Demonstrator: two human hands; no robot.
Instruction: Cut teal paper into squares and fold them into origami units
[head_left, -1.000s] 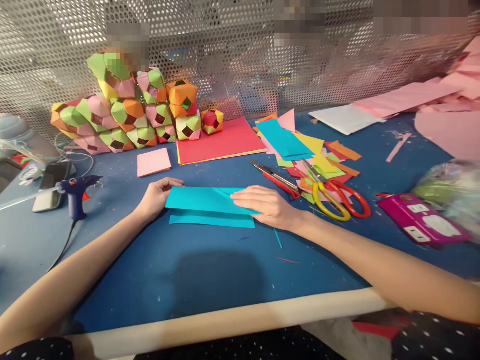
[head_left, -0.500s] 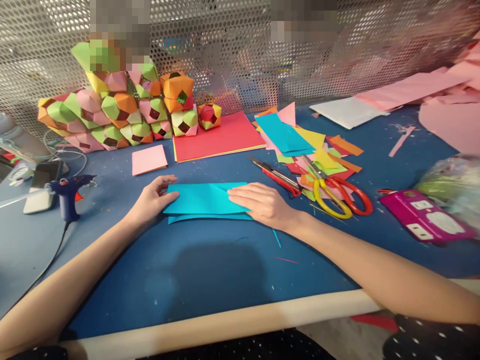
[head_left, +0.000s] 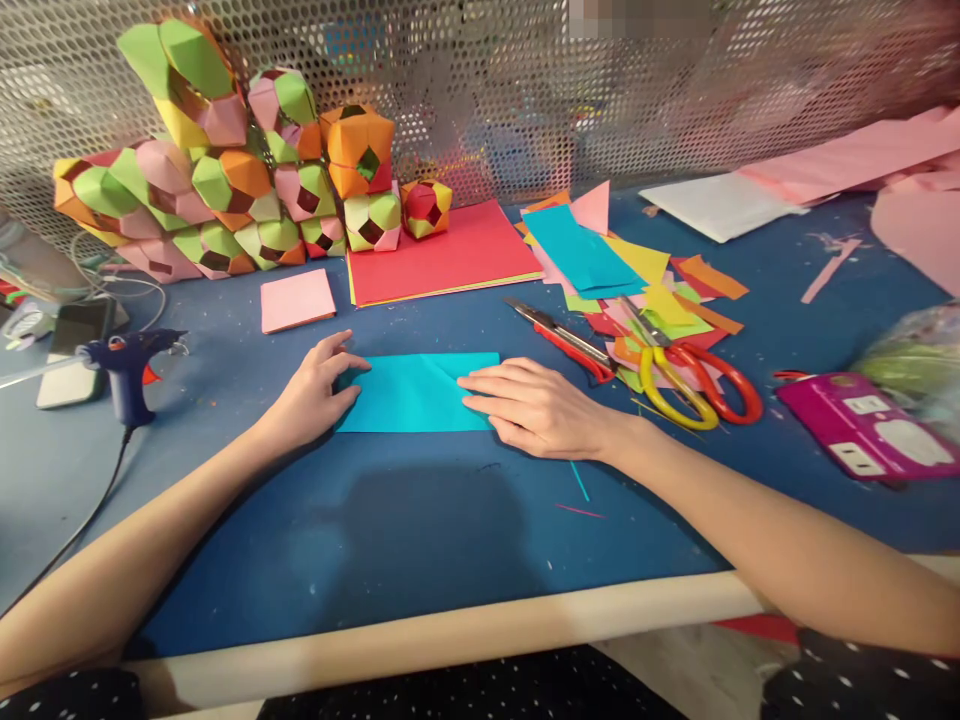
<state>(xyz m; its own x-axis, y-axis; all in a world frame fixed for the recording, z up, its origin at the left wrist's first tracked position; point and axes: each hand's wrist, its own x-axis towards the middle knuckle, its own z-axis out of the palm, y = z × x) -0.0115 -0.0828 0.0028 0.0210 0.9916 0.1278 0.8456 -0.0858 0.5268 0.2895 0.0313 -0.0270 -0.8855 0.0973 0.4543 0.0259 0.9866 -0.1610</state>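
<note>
A folded turquoise paper sheet (head_left: 409, 395) lies flat on the blue table (head_left: 420, 530) in front of me. My left hand (head_left: 315, 395) rests on its left end with fingers stretched out over the edge. My right hand (head_left: 536, 405) lies flat on its right end, fingers extended and pressing the paper down. Both edges of the fold lie together.
A pile of multicoloured paper cubes (head_left: 225, 190) stands at the back left against the perforated screen. Red sheets (head_left: 442, 255), a pink note (head_left: 298, 298), coloured scraps (head_left: 630, 275), a box cutter (head_left: 562, 338), scissors (head_left: 694, 378), a glue gun (head_left: 127, 365), and a magenta power strip (head_left: 862, 425) lie around.
The upper flap of the turquoise sheet has come down so the lower edge no longer sticks out. Both hands have pressed flatter onto the paper.
</note>
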